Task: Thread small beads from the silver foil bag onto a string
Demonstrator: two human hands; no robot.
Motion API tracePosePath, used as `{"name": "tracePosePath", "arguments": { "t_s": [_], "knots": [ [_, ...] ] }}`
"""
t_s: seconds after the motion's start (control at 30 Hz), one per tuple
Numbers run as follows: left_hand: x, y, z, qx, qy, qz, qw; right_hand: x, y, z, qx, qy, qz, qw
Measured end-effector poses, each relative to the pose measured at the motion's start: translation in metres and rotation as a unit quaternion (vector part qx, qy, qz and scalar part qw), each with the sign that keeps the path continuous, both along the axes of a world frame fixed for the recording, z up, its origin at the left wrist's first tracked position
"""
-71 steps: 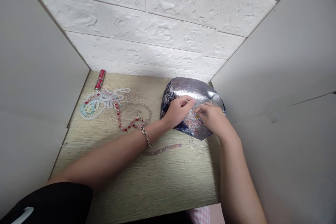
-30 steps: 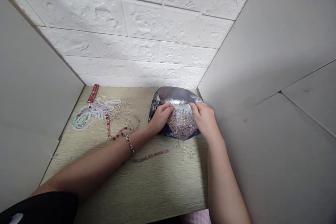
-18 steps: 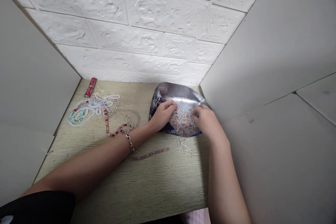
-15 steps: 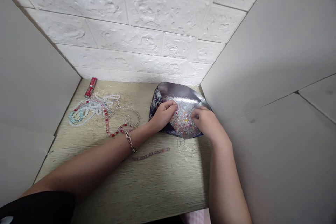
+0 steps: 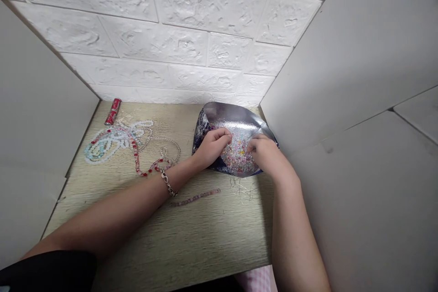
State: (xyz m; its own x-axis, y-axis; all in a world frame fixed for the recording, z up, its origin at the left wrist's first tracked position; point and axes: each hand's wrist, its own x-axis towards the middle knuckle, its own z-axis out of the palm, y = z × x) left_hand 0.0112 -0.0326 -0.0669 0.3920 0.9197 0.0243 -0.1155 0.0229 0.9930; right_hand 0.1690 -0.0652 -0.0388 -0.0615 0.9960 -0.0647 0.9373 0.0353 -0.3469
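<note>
An opened bag with a silvery lining [image 5: 236,116] lies at the back right of the table, holding a heap of small mixed beads [image 5: 239,157] in pink, clear, yellow and blue. My left hand [image 5: 212,145] is over the bag's left side, thumb and forefinger pinched together above the beads; what they hold is too small to make out. Across from it, my right hand [image 5: 265,151] reaches over the right side of the heap with its fingers curled together at the beads. Whatever sits between those fingertips is hidden.
Strands of white and blue beads [image 5: 114,143] lie on the table [image 5: 191,242] at left, with a red bead strand [image 5: 137,164] beside them. Red cylinders [image 5: 112,112] stand by the wall. A short pink bead strand [image 5: 196,198] and thin clear threads [image 5: 242,189] lie in front.
The view has shifted slightly, so everything sits a little further left and higher. My right hand's fingers have moved slightly at the beads; my left hand keeps its pinch.
</note>
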Motion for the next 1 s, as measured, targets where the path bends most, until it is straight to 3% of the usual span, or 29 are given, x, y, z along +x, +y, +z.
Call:
{"name": "tracePosePath", "arguments": {
  "t_s": [0.37,0.6,0.83,1.0],
  "knots": [
    [0.0,0.001,-0.004,-0.007,-0.016,-0.017,1.0,-0.001,0.0,-0.002,-0.009,0.0,0.029,1.0],
    [0.0,0.0,-0.003,0.01,0.007,-0.008,1.0,-0.009,0.0,0.008,-0.022,0.013,0.009,1.0],
    [-0.001,-0.002,0.002,0.028,0.01,0.004,1.0,-0.013,0.003,0.014,0.073,0.12,0.02,0.99],
    [-0.001,-0.002,0.0,0.051,0.023,-0.007,0.998,-0.012,0.006,0.008,0.072,0.327,0.018,0.942]
  ]
}}
